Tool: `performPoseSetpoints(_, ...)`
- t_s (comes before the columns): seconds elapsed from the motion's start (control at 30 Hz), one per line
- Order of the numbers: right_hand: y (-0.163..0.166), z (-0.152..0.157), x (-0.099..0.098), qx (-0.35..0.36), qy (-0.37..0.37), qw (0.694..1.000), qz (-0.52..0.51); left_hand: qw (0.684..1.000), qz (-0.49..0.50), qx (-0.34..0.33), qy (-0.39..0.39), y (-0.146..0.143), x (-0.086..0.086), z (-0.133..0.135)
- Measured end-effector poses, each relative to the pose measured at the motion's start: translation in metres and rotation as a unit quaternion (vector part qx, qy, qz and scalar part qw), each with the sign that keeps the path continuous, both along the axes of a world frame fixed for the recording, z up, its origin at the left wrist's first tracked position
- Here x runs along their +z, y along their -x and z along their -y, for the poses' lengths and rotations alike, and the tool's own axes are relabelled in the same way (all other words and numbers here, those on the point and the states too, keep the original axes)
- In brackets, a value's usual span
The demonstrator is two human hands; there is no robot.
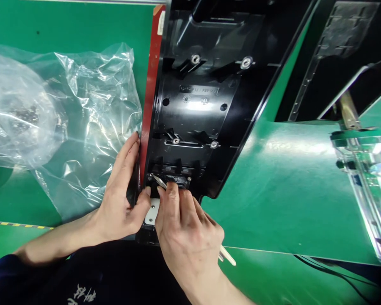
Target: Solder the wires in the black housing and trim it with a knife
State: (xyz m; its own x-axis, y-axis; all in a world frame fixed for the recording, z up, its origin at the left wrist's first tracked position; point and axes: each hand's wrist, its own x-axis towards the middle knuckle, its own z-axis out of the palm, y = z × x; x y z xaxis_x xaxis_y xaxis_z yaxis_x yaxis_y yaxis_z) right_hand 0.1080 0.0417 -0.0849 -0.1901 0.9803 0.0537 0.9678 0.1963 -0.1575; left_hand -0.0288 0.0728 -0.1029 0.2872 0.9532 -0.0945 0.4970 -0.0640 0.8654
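A large glossy black plastic housing (203,97) lies on the green table, its inside facing up with ribs and silver screws. My right hand (186,228) is closed around metal tweezers (159,182), whose tips rest at a small slot on the housing's near end; their back end sticks out past my palm. My left hand (123,195) grips the housing's near-left edge, fingers along the side and thumb pressing beside a small white metal plate (152,212).
Crumpled clear plastic bags (66,114) lie at the left, one holding small dark parts. A red strip (150,84) runs along the housing's left edge. A clear acrylic fixture (365,178) stands at the right. More black parts (336,46) sit behind it.
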Motion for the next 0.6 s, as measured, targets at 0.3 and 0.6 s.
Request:
performPoseSetpoints(0.3, -0.0012, 0.001, -0.002, 0.0, -0.002, 1.0, -0.014, 1.0, 0.004, 0.004, 0.007, 0.0004, -0.0017, 0.0016)
performPoseSetpoints(0.6, 0.0003, 0.0001, -0.0015, 0.006, 0.004, 1.0, -0.01, 1.0, 0.01, 0.009, 0.018, 0.0003, -0.0014, 0.0005)
